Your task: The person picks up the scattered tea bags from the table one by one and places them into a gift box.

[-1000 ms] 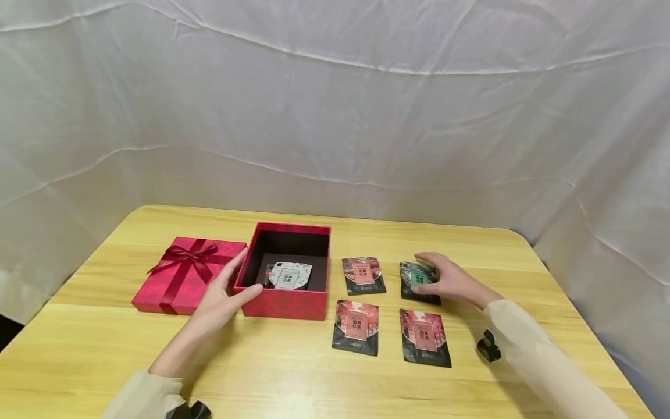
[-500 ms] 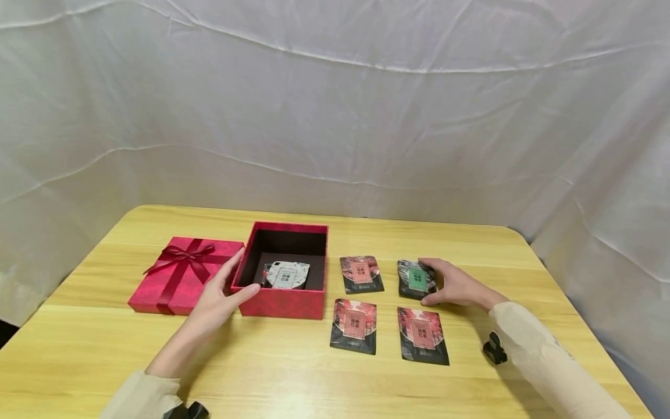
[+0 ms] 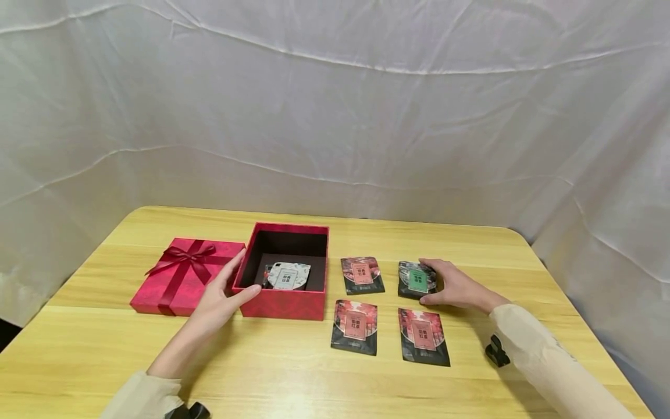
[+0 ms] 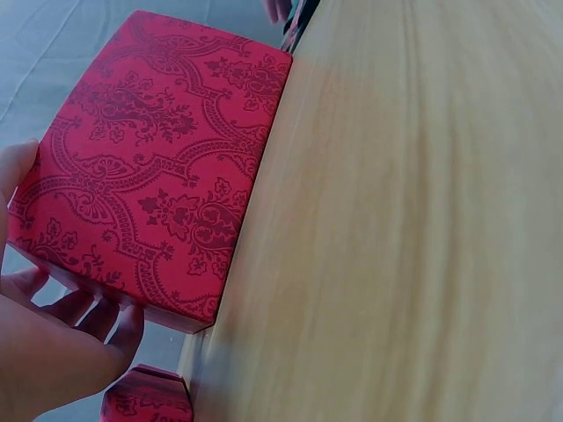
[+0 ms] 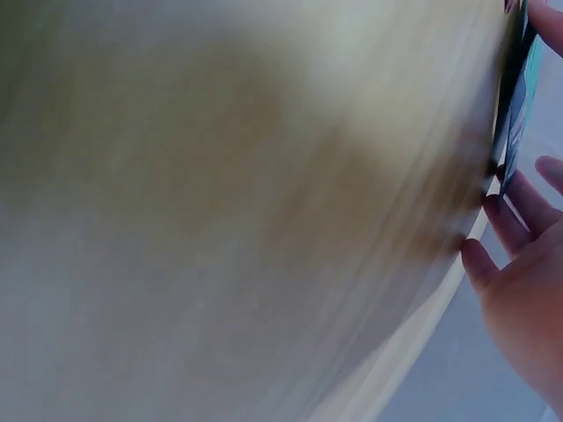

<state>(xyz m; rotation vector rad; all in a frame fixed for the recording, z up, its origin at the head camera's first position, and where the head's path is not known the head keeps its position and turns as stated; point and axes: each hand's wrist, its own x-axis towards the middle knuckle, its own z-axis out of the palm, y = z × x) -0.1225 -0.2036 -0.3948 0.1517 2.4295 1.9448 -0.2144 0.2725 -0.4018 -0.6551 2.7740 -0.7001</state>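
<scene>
At the near left corner of a red patterned gift box [image 3: 282, 305], my left hand [image 3: 220, 299] grips the wall, thumb over the front rim and fingers along the left side. Inside the box lies a white tea packet [image 3: 288, 276], partly covering a darker one. To the right, my right hand [image 3: 460, 286] holds the right side of a black tea packet with a green label [image 3: 417, 280], thumb at its near corner and index finger at its far corner. The right wrist view shows this packet edge-on, with several fingers [image 5: 510, 215] beside it.
A red box lid [image 3: 180, 279] with a ribbon bow lies left of the box. Three tea packets with red labels lie flat: one behind [image 3: 362, 275], one in front [image 3: 354, 327] and one front right [image 3: 424, 336]. A pale cloth hangs behind the wooden table [image 3: 251, 372].
My right hand has drawn back from over the green-labelled packet to its right side, uncovering the label; it has hardly moved in the last half second. My left hand stays on the box.
</scene>
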